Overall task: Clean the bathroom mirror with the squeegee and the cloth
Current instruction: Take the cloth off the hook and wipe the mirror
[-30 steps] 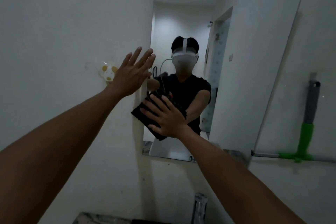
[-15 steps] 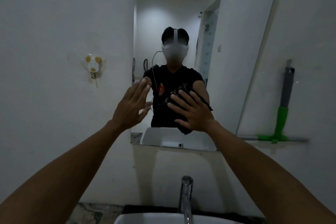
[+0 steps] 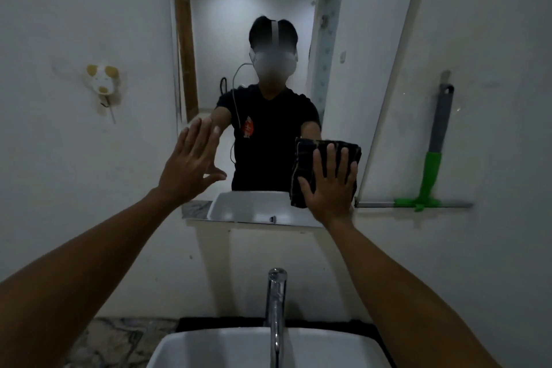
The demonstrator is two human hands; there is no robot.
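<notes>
The mirror (image 3: 268, 24) hangs on the white wall above the sink. My right hand (image 3: 331, 188) presses a folded dark cloth (image 3: 307, 164) flat against the mirror's lower right corner. My left hand (image 3: 191, 164) is raised with spread fingers at the mirror's lower left edge and holds nothing. A squeegee (image 3: 433, 158) with a grey and green handle hangs on the wall to the right of the mirror, its blade at the bottom, untouched.
A chrome tap (image 3: 276, 308) rises from the white sink (image 3: 209, 346) directly below. A small animal-shaped wall hook (image 3: 101, 81) sits left of the mirror. A patterned counter (image 3: 119, 337) lies left of the sink.
My right hand has slid the cloth from the mirror's lower left across to its lower right corner. My left hand dropped lower. The camera view shifted down and right, bringing the sink in.
</notes>
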